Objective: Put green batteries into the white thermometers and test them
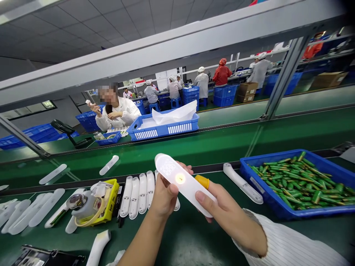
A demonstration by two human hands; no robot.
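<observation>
I see the long white piece (pixel 187 186) up over the green table (pixel 188 238), with the left hand (pixel 164 194) and right hand (pixel 223 205) both holding it. It looks light, stiff and maybe slick; I'd grip its edges.

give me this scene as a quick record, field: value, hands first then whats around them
left hand: grips the white elongated housing near its middle
right hand: holds its lower end, thumb on top
finger cover: yellow cot on a right-hand finger
light: round yellow glow on the housing's upper face
right side: blue tray of green cylindrical parts
left side: yellow basket, row of white housings
across: co-worker in white, raising a white object
</observation>
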